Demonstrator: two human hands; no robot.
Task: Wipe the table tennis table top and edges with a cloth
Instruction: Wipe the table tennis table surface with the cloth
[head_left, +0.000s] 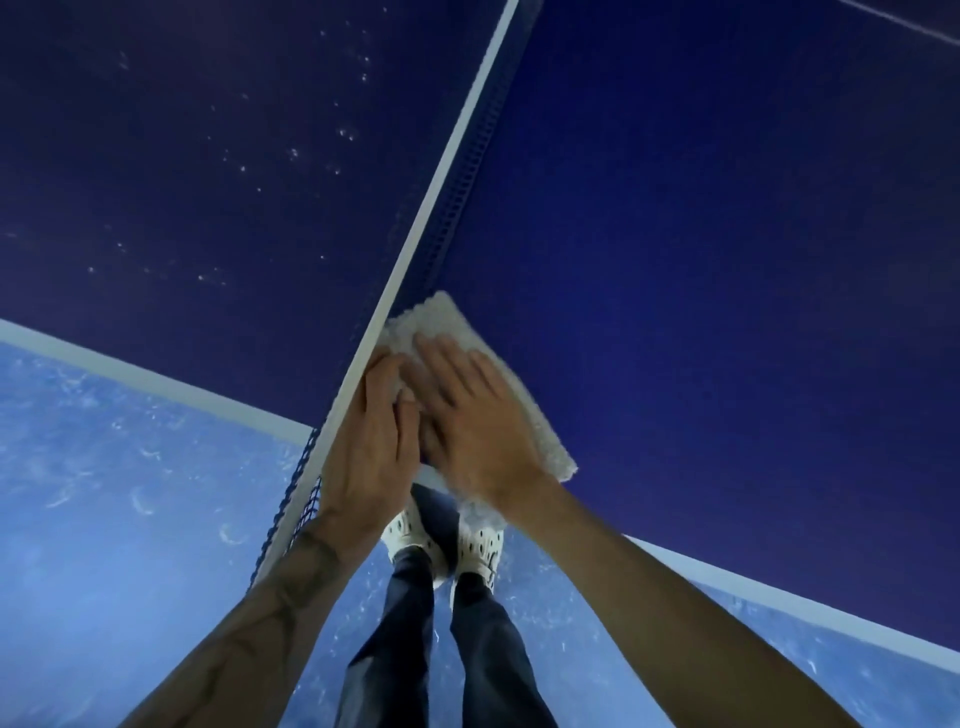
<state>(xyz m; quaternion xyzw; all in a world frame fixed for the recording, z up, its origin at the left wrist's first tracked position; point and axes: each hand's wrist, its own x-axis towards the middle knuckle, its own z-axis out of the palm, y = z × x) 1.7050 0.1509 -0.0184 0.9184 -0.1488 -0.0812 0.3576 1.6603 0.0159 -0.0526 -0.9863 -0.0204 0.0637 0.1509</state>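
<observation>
Table (701, 234): dark blue, white specks on left half. Net (415, 234): upright. Left hand (374, 421): fingers flat, pressing cloth (447, 319) beside net. Cloth: white, at near edge, right half. Right hand (472, 415): fingers straight, pressing cloth.

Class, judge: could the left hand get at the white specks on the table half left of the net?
Probably yes, for the nearer specks: only the low net stands between them and the left hand, which could lift over it.

Dim bluish light, soft overall blur, wide-angle bending at edges
</observation>
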